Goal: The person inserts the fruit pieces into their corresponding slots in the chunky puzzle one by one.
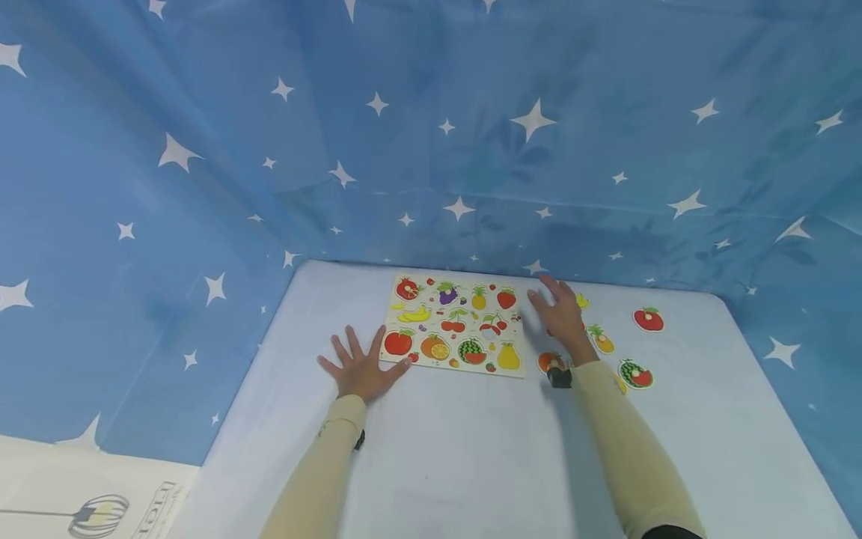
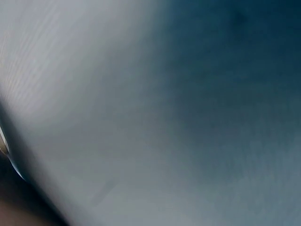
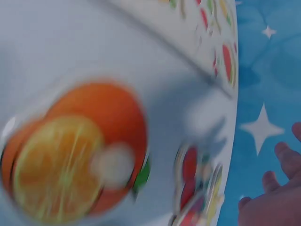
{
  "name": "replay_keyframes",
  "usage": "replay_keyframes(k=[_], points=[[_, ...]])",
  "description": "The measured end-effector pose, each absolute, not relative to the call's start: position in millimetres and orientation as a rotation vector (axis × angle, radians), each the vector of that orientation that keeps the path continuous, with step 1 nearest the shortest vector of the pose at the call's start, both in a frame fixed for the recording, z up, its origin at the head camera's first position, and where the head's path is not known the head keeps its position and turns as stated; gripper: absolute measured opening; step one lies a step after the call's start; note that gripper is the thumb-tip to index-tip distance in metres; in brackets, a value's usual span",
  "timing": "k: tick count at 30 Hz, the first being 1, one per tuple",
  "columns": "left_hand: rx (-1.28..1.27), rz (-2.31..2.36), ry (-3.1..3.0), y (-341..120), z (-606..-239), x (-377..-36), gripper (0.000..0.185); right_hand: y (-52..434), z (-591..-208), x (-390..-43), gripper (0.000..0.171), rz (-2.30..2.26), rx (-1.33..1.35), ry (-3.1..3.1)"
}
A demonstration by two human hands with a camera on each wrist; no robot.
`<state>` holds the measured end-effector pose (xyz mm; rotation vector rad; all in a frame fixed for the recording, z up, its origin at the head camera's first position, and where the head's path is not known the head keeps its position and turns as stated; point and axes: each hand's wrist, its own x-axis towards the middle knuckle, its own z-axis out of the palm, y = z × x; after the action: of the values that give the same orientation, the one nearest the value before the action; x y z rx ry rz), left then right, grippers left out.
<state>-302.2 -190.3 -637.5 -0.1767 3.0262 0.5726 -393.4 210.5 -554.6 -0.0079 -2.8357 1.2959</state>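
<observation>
A pale board printed with fruit pictures (image 1: 474, 367) lies flat on the white table. My left hand (image 1: 361, 367) is spread on the table at the board's left side, its thumb and index finger at the board's edge. Above the table, just off the board's right edge, my right hand (image 1: 560, 318) has loosely bent fingers with nothing between them. An orange piece with a pale knob (image 3: 77, 155) lies near it, blurred in the right wrist view. Other fruit pieces lie about that hand: a pineapple piece (image 1: 601, 339) and a banana piece (image 1: 582, 300), partly hidden.
Farther right are a watermelon piece (image 1: 636, 373) and a red fruit piece (image 1: 649, 320). Behind the table hangs a blue cloth with white stars (image 1: 532, 120). The left wrist view is mostly a grey and blue blur.
</observation>
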Motion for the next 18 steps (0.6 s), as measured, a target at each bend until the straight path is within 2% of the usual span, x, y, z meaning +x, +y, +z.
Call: replay_keyframes(k=[18], points=[[-0.144,0.597,3.002,-196,-645,-305,0.11,296,-554,-357,0.062,1.277,-0.196,-2.859]])
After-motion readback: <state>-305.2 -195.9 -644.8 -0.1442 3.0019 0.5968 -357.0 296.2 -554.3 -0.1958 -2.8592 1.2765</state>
